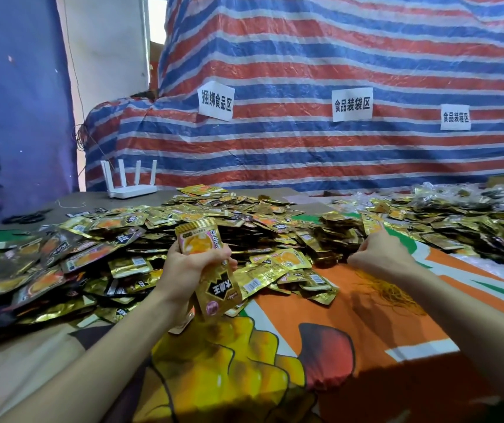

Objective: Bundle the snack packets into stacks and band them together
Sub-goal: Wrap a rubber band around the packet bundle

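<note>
The left forearm is extended from the lower left, and the left hand (192, 264) is raised above the table (92, 199) with the fingers curled round a small stack of gold snack packets (218, 290). The stack is gripped about its middle. One packet stands up above the fingers, and the others hang below them, tilted to the right.

The right forearm is stretched in from the lower right. The right hand (378, 254) is held low, knuckles up, with the fingers bent, at the near edge of a mound of loose packets. Whether anything is pinched in it cannot be told.

A broad heap of loose packets (153, 227) is spread over the table behind and to the left of both hands, and some lie between them. A tangle of yellow rubber bands (388, 293) lies on the printed orange sheet (351, 319) just beside and under the right wrist.

A white router (131, 186) is seen at the far left of the table, before a striped tarpaulin (305, 71) to which paper signs (216, 100) are fixed.
</note>
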Tool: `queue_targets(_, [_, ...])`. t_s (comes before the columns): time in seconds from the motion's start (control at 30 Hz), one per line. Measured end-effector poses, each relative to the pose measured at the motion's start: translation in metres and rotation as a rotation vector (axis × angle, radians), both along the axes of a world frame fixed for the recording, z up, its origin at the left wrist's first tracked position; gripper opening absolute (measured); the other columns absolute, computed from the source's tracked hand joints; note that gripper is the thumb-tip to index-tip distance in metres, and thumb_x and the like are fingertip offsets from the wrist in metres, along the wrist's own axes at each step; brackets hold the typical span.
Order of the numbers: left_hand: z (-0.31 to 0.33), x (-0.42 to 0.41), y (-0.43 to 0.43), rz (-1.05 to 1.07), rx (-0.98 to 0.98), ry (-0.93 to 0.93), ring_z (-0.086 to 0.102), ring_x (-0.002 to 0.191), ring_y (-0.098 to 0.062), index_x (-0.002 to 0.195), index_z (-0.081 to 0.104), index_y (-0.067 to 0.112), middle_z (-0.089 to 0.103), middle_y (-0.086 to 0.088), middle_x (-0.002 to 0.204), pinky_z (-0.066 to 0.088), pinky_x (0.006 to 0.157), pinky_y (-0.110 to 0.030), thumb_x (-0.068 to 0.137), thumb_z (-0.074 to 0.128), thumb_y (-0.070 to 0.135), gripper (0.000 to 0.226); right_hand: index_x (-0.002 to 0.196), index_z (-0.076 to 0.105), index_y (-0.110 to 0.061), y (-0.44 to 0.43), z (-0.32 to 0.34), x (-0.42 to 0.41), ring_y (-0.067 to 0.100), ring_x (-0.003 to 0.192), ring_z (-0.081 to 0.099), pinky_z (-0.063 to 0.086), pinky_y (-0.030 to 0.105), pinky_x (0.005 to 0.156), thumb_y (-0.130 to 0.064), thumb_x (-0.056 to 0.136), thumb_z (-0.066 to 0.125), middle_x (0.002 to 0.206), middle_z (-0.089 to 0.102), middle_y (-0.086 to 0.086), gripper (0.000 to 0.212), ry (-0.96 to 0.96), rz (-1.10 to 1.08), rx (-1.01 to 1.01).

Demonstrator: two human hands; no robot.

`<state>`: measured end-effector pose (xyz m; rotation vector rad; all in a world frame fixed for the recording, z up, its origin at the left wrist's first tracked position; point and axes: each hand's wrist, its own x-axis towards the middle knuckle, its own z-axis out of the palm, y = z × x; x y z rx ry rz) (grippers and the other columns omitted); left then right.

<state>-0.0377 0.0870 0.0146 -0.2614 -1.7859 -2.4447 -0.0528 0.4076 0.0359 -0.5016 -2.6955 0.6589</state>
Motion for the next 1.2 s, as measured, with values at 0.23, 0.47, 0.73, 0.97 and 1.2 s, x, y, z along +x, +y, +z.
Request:
queue_targets(0.23, [0.001,0.001,-0.013,-0.108,0.028,-0.023,0.068,0.066,-0.030,0.092,0.065,-0.009,0.068,-0.023,0.081,0.059,0.064,-0.035,0.072,0.075,0.004,0.026,0.088,0.079,-0.014,-0.031,0.001,-0.007,0.012,0.058,0.051,0.039,0.019,0.042,-0.018,0.093,0.071,0.073,0.066,0.003,0.010,0.041,0.270,-0.283])
queue_targets(0.47, [0.007,0.000,-0.024,-0.161,-0.021,-0.072,0.073,0.071,-0.024,0.122,0.059,-0.009,0.075,-0.011,0.112,0.060,0.060,-0.035,0.067,0.074,0.002,0.058,0.089,0.076,-0.017,-0.113,0.001,-0.013,0.005,0.056,0.049,0.038,0.018,0.050,-0.029,0.094,0.071,0.067,0.055,-0.002,0.013,0.100,0.695,-0.665])
queue_targets(0.73, [-0.009,-0.014,-0.061,-0.027,-0.028,-0.106,0.073,0.066,-0.031,0.091,0.074,0.001,0.074,-0.019,0.082,0.062,0.059,-0.039,0.059,0.078,0.004,0.032,0.092,0.075,-0.006,-0.209,-0.019,-0.028,0.011,0.071,0.074,0.058,0.023,0.062,-0.013,0.097,0.068,0.082,0.079,0.000,0.012,0.238,0.830,-0.693])
queue_targets(0.97, [-0.016,-0.024,-0.077,-0.064,-0.012,-0.091,0.071,0.069,-0.031,0.090,0.075,-0.002,0.072,-0.024,0.090,0.061,0.062,-0.037,0.063,0.075,0.005,0.027,0.088,0.076,-0.015,-0.219,-0.035,-0.030,0.010,0.068,0.068,0.050,0.021,0.055,-0.022,0.097,0.067,0.075,0.074,-0.004,0.014,0.235,0.855,-0.656])
queue_targets(1.2, [-0.018,-0.024,-0.089,-0.532,0.236,-0.122,0.066,0.081,-0.022,0.090,0.073,0.008,0.066,-0.008,0.085,0.055,0.083,-0.031,0.075,0.076,0.015,0.017,0.080,0.068,-0.015,-0.198,-0.023,-0.029,0.020,0.089,0.059,0.039,0.036,0.087,-0.018,0.081,0.063,0.088,0.063,0.004,0.006,-0.103,1.215,-1.397])
